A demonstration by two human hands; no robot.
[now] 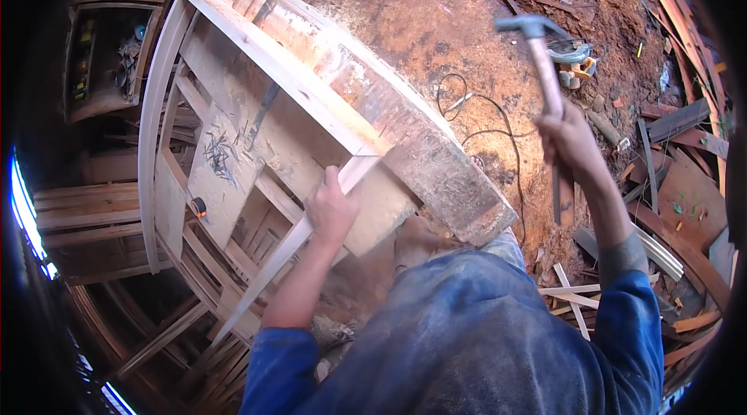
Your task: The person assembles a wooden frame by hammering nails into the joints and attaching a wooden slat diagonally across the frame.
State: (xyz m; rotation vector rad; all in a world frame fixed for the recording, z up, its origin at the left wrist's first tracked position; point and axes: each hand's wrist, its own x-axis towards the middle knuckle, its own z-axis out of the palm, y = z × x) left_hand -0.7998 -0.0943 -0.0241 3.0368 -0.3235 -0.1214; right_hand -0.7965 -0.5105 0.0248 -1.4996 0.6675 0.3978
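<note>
My right hand (572, 139) is raised at the right, closed round the handle of a claw hammer (545, 77) whose head points up and away from me. My left hand (331, 209) grips a pale wooden strip (284, 255) close to the corner where it meets another wooden strip (272, 65). These two and a third strip (149, 127) at the left make up part of a frame. The frame's far strip lies along a thick, worn wooden beam (443, 162). Loose nails (219, 157) lie in a pile on a board (233, 170) inside the frame.
A small orange and black tape measure (198, 206) sits by the left boards. A dark cable (510, 131) curls over the dirt floor (373, 10). Scrap wood (677, 189) is heaped at the right. Shelves (105, 57) stand at the far left, and a yellow-and-white tool (577, 69) rests beyond the hammer.
</note>
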